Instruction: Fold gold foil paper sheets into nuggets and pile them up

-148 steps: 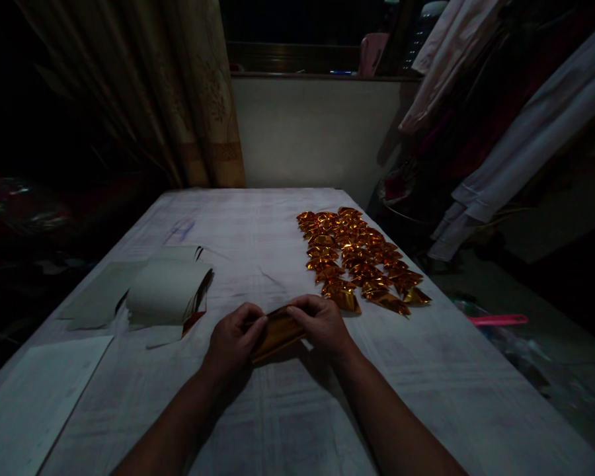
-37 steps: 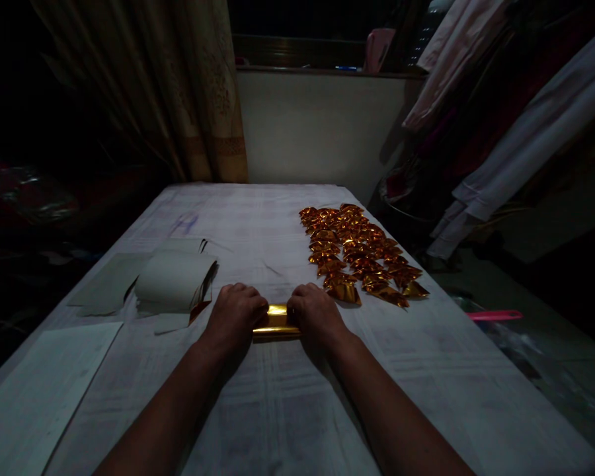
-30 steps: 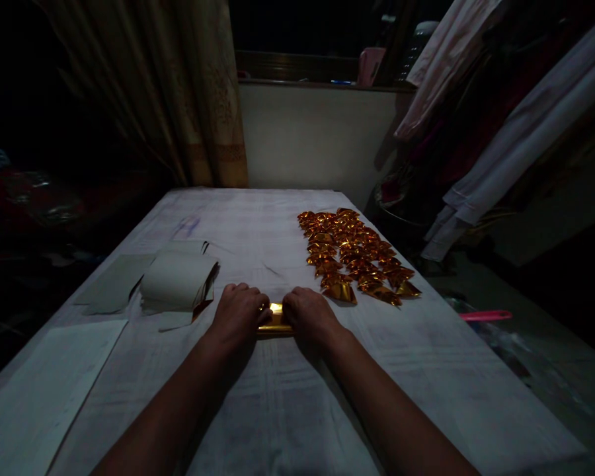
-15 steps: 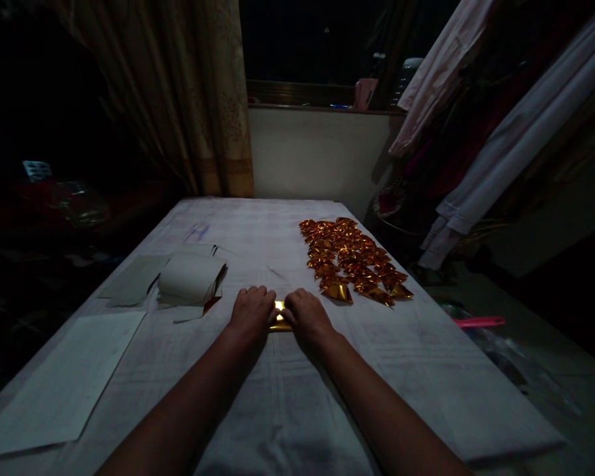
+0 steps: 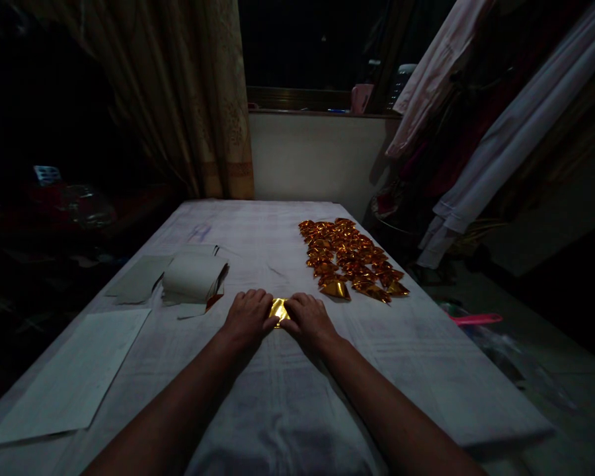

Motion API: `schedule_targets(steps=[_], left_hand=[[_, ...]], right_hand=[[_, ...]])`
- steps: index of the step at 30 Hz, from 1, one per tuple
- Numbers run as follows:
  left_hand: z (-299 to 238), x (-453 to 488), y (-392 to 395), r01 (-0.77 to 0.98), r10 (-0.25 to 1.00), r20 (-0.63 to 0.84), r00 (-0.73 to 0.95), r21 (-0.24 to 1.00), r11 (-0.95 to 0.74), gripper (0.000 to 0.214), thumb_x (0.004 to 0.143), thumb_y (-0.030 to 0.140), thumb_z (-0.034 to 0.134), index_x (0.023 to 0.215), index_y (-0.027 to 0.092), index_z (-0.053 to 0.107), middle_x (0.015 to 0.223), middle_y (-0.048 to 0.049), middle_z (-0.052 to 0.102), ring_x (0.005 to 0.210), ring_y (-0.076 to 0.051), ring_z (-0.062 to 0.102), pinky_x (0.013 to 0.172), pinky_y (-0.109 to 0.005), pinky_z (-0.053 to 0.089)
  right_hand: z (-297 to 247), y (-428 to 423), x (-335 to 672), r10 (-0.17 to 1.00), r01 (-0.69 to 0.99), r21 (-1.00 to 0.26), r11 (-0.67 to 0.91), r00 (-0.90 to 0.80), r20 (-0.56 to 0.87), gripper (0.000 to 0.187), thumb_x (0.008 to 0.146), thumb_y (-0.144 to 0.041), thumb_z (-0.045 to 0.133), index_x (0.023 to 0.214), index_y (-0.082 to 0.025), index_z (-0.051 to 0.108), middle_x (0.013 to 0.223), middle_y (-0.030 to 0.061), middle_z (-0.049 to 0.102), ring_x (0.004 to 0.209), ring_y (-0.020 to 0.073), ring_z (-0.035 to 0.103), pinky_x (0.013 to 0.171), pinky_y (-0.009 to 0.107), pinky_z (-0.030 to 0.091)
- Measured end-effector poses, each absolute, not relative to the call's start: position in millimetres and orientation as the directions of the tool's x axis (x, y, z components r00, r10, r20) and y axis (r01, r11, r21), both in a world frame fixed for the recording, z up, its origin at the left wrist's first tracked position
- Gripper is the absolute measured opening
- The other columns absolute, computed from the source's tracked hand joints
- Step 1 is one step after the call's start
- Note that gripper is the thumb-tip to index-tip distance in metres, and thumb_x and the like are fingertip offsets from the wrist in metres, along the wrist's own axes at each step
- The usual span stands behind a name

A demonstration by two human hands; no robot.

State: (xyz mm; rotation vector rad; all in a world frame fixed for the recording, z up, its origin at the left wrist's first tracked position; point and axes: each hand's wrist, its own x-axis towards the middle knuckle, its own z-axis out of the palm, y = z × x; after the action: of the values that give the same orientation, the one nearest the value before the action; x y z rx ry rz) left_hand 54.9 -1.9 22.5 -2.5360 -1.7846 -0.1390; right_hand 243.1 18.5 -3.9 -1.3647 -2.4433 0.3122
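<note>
Between my two hands a small folded sheet of gold foil paper (image 5: 279,311) lies on the cloth-covered table (image 5: 287,383). My left hand (image 5: 248,314) grips its left end, thumb at the near edge and fingers over the far side. On the opposite end my right hand (image 5: 308,317) holds it in the same way. Right of my hands, rows of folded gold foil pieces (image 5: 334,289) cover part of the cloth. A curled stack of paper sheets (image 5: 193,277), pale side up, sits to the left, with flat sheets (image 5: 139,279) beside it.
A large white sheet (image 5: 69,377) lies at the table's left edge. Clothes (image 5: 506,132) hang on the right, and a curtain (image 5: 218,99) hangs at the back left. On the windowsill stands a pink mug (image 5: 361,98). A pink handle (image 5: 476,318) shows past the right edge.
The thumbs have slid down to the near edge of the gold foil paper, and more of its shiny face shows between the hands. The view has shifted slightly.
</note>
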Motion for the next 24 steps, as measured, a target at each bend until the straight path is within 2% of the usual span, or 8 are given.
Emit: schedule_targets(steps=[9,14,20,24], left_hand=[[27.8,52.3,-2.0,0.931,0.930,0.073,0.360,0.030,-0.363,0.036,0.090,0.051,0.063,0.109,0.020,0.061,0.112,-0.0111,0.066,0.105,-0.030,0.057,0.086,-0.042,0.036],[34.6,54.2,-0.9,0.933,0.932,0.027,0.361,0.008,-0.361,0.039,0.086,0.050,0.069,0.108,0.020,0.061,0.114,-0.0115,0.066,0.106,-0.031,0.059,0.087,-0.042,0.036],[40.6,58.1,3.4,0.939,0.939,-0.027,0.342,-0.017,-0.343,0.042,0.084,0.051,0.070,0.110,0.018,0.062,0.117,-0.0134,0.067,0.109,-0.032,0.059,0.088,-0.043,0.037],[44.5,75.1,6.8,0.960,0.960,-0.059,0.274,-0.042,-0.277,0.055,0.081,0.062,0.068,0.110,0.016,0.063,0.115,-0.0164,0.067,0.107,-0.035,0.060,0.091,-0.047,0.036]], right_hand=[[3.4,15.2,246.0,0.853,0.779,-0.353,0.518,-0.498,0.153,0.028,0.090,-0.043,0.071,0.107,-0.022,0.068,0.119,0.0080,0.065,0.109,0.0243,0.056,0.089,0.036,0.036],[1.0,21.6,265.9,0.857,0.765,-0.400,0.504,-0.499,0.127,0.027,0.085,-0.033,0.076,0.111,-0.028,0.072,0.127,0.0072,0.064,0.117,0.0257,0.054,0.094,0.039,0.037],[-5.4,28.0,280.6,0.869,0.774,-0.418,0.476,-0.486,0.092,0.037,0.083,-0.030,0.075,0.120,-0.032,0.071,0.137,0.0064,0.060,0.129,0.0280,0.049,0.101,0.045,0.036],[-8.8,29.4,279.3,0.874,0.784,-0.410,0.467,-0.478,0.081,0.040,0.084,-0.035,0.074,0.124,-0.033,0.070,0.139,0.0068,0.059,0.130,0.0286,0.048,0.103,0.047,0.036]])
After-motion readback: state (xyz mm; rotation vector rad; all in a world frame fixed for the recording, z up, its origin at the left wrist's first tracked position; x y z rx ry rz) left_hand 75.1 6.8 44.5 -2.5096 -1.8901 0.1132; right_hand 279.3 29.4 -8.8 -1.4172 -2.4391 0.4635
